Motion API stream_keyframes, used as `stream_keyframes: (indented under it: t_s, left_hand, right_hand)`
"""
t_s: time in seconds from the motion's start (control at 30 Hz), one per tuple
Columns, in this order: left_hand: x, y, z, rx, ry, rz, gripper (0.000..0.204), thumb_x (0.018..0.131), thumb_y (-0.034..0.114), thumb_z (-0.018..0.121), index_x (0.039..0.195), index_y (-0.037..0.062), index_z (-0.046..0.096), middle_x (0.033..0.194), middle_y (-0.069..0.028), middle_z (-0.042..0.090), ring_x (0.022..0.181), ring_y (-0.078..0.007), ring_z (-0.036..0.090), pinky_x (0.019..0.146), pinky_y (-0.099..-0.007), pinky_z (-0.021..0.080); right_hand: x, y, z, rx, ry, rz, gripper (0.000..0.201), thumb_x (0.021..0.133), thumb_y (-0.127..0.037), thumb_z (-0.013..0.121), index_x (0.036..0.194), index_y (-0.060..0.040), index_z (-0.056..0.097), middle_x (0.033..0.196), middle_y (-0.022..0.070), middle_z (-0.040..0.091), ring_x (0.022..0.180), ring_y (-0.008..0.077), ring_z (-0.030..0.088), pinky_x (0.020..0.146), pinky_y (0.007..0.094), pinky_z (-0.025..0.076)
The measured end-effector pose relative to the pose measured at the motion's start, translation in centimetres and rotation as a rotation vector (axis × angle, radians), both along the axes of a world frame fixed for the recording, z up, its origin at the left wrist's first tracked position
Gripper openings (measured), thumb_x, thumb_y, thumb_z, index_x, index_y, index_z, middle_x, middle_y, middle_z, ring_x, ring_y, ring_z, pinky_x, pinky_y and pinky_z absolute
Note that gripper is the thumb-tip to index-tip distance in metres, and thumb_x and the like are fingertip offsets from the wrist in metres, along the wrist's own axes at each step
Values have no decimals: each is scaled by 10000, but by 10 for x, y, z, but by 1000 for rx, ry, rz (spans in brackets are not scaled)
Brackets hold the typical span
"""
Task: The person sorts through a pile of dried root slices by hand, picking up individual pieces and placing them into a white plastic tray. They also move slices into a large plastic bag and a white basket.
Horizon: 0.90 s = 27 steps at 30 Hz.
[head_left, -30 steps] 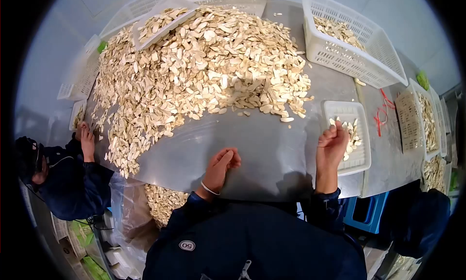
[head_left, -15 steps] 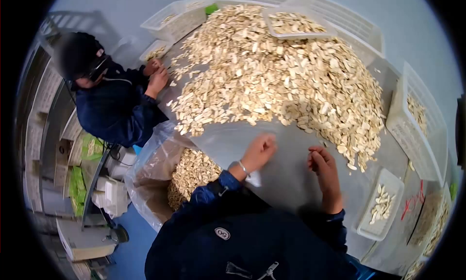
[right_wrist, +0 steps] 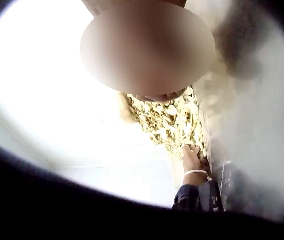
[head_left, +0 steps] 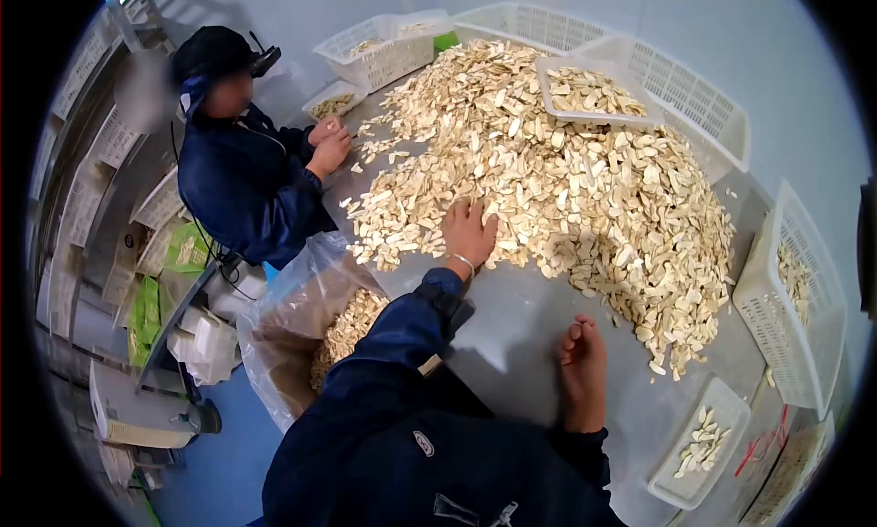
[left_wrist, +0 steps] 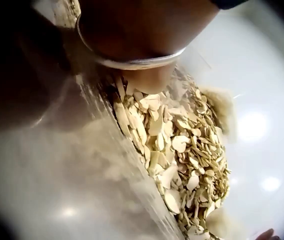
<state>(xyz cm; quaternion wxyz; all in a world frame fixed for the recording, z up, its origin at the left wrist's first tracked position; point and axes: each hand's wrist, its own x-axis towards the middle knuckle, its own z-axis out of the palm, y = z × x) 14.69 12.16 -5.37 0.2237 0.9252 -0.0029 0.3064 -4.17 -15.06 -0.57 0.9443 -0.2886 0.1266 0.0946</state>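
A big heap of pale, dried flat slices [head_left: 512, 152] covers much of the metal table [head_left: 521, 331]. My left hand [head_left: 470, 232], with a white band at the wrist, reaches onto the heap's near edge, fingers spread over the slices. In the left wrist view the slices [left_wrist: 182, 150] lie just past that hand. My right hand [head_left: 583, 358] hovers over the table in front of the heap, fingers loosely curled and no slice showing in them. A blurred patch covers most of it in the right wrist view. To its right, a shallow white tray [head_left: 671, 486] holds some slices.
White perforated baskets [head_left: 758, 294] line the table's right and far sides. Another tray [head_left: 562, 116] of slices rests on the heap. Left, a person [head_left: 247, 180] works at the table edge. A plastic-lined sack [head_left: 274, 344] of slices stands below. Red string [head_left: 766, 443] lies near the tray.
My view has turned left. The right hand has left the white tray and come over the table before the heap. My left hand has reached forward onto the slices.
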Motion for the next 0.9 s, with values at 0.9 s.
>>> stream_keyframes:
  t_s: [0.9]
  left_hand:
    - [-23,5,5,-138,133,-264,179,848,76,634,998,65,732,906,-185,715,837,-394,671,748,-462,543]
  right_hand:
    - [4,-2,-14,-390,-64,-52,167,1006,-118,568,1141,-39,629,807,-10,585,670,64,526,607,206,420]
